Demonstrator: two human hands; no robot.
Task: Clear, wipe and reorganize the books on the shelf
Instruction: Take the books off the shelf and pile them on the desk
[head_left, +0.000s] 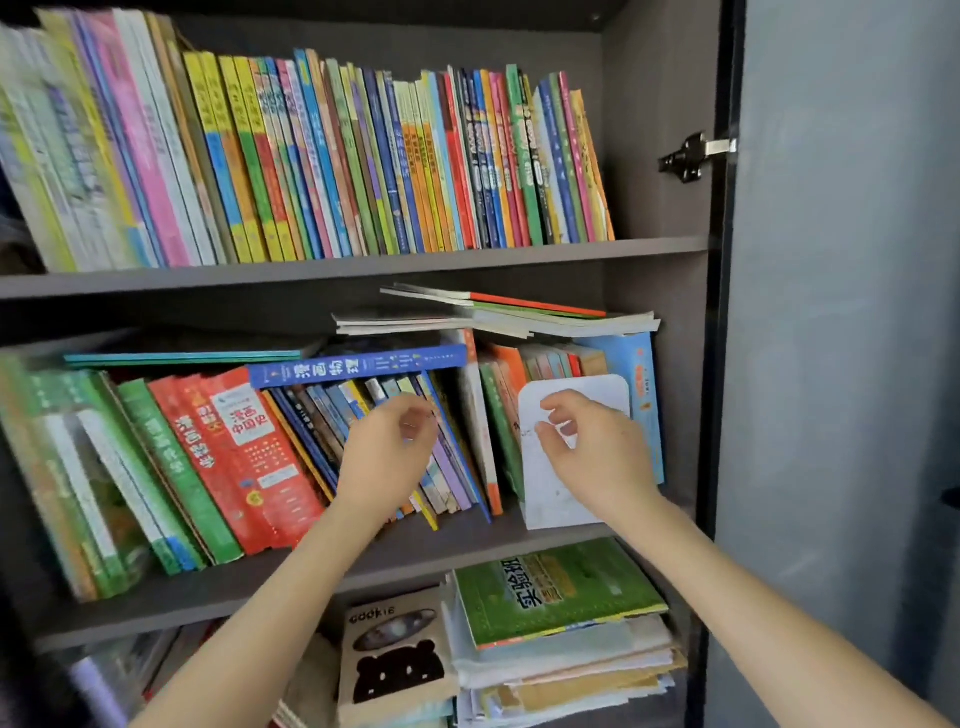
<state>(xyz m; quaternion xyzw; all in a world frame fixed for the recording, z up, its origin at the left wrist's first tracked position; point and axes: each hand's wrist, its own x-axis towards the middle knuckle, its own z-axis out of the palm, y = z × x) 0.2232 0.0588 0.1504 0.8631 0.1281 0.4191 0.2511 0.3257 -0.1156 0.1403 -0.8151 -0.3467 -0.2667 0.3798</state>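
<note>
A dark grey bookshelf (363, 270) holds rows of colourful books. On the middle shelf, thin books (452, 457) lean left, with red books (244, 452) and green books (156, 467) further left. A blue book (358, 366) lies flat on top of them. My left hand (387, 452) hovers in front of the leaning thin books, fingers curled, holding nothing. My right hand (597, 447) is raised in front of a white bookend (550, 493), fingers apart, not gripping it.
The top shelf is packed with upright books (337, 156). Loose booklets (519, 317) lie flat above the middle row. Below, a green workbook (556, 592) tops a paper stack beside a bear-print box (395, 660). The open cabinet door (831, 312) stands at the right.
</note>
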